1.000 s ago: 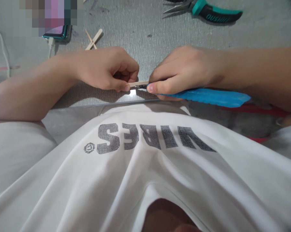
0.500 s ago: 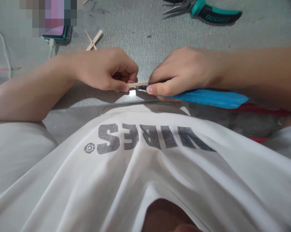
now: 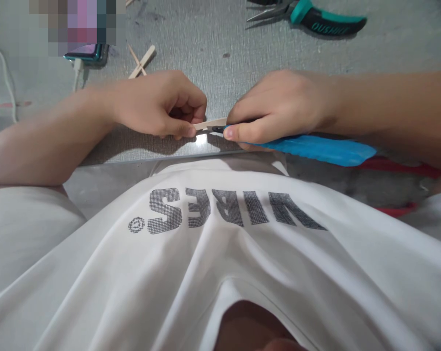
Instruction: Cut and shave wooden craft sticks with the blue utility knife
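Note:
My left hand is closed, pinching one end of a thin wooden stick just above the near edge of the grey table. My right hand is closed round a tool with a long blue handle. The tool's dark tip touches the stick between the two hands. The handle runs out to the right under my right forearm.
Teal-handled pliers lie at the far right of the table. Two crossed wooden sticks lie behind my left hand, beside a phone with a white cable. My white printed shirt fills the lower view.
Both hands stay nearly in place. The stick between them has tilted up slightly at its right end.

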The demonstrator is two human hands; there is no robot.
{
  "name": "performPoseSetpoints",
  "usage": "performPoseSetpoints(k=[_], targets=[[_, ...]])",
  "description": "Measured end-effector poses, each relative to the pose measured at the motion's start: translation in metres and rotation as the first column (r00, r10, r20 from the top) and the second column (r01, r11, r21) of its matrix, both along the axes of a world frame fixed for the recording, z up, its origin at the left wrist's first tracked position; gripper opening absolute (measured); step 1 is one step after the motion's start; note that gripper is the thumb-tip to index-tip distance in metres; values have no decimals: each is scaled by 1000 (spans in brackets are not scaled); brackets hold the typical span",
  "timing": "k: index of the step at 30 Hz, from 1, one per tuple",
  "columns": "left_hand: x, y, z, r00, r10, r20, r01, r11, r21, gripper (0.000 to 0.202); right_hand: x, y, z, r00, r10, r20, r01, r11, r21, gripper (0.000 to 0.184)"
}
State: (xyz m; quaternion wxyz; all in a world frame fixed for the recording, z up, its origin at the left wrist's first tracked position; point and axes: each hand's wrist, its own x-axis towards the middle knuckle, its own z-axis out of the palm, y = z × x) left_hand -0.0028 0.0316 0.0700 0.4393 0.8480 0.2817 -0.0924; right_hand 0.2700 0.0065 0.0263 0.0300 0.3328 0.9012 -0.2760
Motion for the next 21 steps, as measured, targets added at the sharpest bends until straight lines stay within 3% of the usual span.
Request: performPoseSetpoints(k=[3, 5, 10, 13, 16, 21], targets=[[-4, -5, -9, 992, 111, 58, -107, 992, -72, 37, 1, 2, -1, 999, 16, -47, -14, 999, 46, 62], [-5, -9, -18, 960, 181, 215, -164, 982, -92, 50, 4, 4, -5, 997, 41, -72, -35, 996, 78, 58], [-3, -17, -34, 838, 284, 467, -227, 958, -176, 38, 11, 9, -14, 975, 43, -216, -6, 985, 172, 69], [1, -23, -34, 833, 363, 417, -330, 932, -153, 26, 14, 12, -11, 959, 92, -267, -43, 982, 183, 71], [5, -30, -32, 826, 431, 363, -407, 902, -146, 30, 15, 12, -6, 950, 159, -267, -106, 973, 204, 66], [6, -33, -36, 812, 414, 411, -359, 910, -208, 33, 14, 7, -3, 926, 201, -320, -90, 940, 330, 57]])
